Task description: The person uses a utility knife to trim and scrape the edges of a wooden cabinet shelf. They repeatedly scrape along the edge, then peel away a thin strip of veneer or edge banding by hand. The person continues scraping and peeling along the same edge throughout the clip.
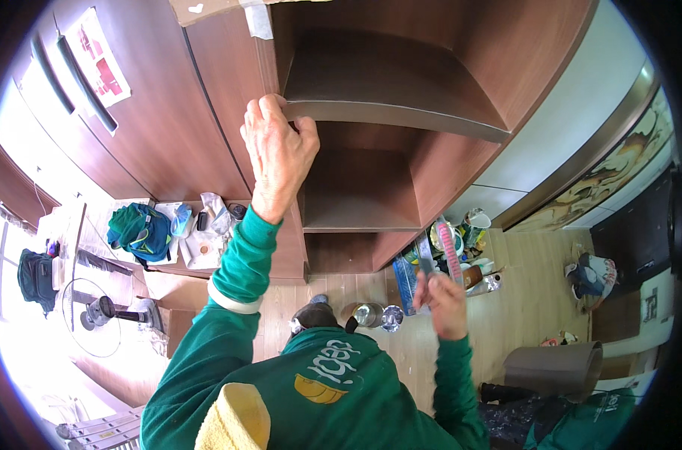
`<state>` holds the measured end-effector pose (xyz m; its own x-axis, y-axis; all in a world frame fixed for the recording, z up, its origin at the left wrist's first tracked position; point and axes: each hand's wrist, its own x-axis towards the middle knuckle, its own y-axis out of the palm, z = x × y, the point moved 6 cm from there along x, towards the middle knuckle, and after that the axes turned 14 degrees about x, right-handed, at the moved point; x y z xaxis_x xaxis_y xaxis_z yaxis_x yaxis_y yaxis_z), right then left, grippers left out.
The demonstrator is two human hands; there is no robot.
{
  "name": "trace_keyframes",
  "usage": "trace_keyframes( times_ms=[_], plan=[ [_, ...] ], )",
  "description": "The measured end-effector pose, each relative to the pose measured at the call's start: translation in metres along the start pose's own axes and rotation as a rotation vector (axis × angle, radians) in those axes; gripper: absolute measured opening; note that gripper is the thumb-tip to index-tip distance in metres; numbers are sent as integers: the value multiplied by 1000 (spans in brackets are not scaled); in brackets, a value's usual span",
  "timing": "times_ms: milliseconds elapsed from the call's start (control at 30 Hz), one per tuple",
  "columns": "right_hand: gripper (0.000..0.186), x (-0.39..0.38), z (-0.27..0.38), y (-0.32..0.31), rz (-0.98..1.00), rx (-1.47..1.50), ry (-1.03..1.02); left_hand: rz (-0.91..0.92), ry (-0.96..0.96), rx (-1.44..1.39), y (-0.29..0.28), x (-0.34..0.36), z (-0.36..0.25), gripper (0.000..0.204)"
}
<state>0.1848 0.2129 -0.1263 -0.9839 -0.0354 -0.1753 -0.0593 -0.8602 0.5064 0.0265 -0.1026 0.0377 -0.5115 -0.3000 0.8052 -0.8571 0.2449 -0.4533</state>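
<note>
The open cabinet [461, 180] of reddish-brown wood stands in front of me, with a dark curved shelf [390, 112] at its upper part. My left hand [279, 150] reaches up with its fingers curled over the left end of that shelf's front edge, beside the cabinet's upright. Lower and to the right is my right hand [446, 304], fingers closed round a flat, greyish blade-like tool [425, 259]; its handle is hidden in the fingers. A pink strip-shaped thing [450, 251] shows just beyond this hand, and I cannot tell whether they touch.
Cans and bottles [476, 276] stand on the floor by the cabinet's right foot, near a blue tray [403, 285]. A clear jar [367, 315] is below the cabinet. Left are a backpack [142, 232] and a fan [101, 311]. A co-worker [596, 420] is beside a brown cylinder [551, 367].
</note>
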Motion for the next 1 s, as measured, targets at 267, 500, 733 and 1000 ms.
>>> trace_keyframes(
  times_ms=[267, 500, 733, 1000],
  plan=[
    [22, 106, 169, 175, 476, -823, -555, 76, -141, -38, 2, 4, 3, 23],
    [18, 180, 171, 294, 700, -1217, -546, -9, -111, -120, -4, 3, 8, 13],
    [16, 196, 158, 320, 865, -1391, -470, 19, -155, -232, -2, 0, 14, 17],
    [12, 191, 158, 339, 1038, -1539, -672, 24, -181, -278, -2, -3, 15, 24]
  ],
)
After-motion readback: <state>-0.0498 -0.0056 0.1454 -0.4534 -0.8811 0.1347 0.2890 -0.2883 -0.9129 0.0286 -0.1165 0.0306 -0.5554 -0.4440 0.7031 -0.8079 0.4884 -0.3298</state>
